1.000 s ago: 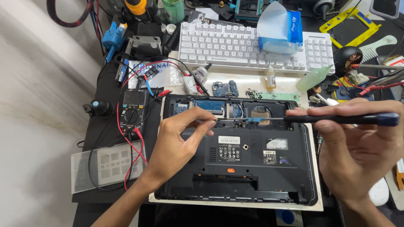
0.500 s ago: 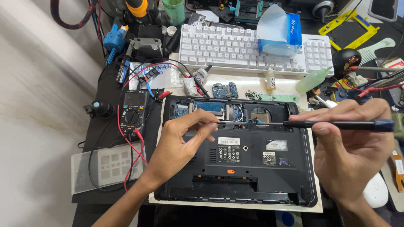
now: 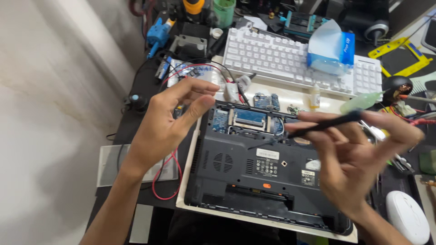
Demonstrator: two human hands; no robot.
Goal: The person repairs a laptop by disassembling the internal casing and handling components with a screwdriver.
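The left hand (image 3: 170,120) hovers above the left edge of the upturned laptop (image 3: 268,177), fingers loosely curled with thumb and forefinger close together, holding nothing that can be made out. The right hand (image 3: 359,163) grips a dark screwdriver (image 3: 324,125), whose tip points left over the open memory bay (image 3: 247,119). The laptop lies on a pale mat (image 3: 190,199), with a white keyboard (image 3: 290,61) behind it and a white mouse (image 3: 406,218) at the right.
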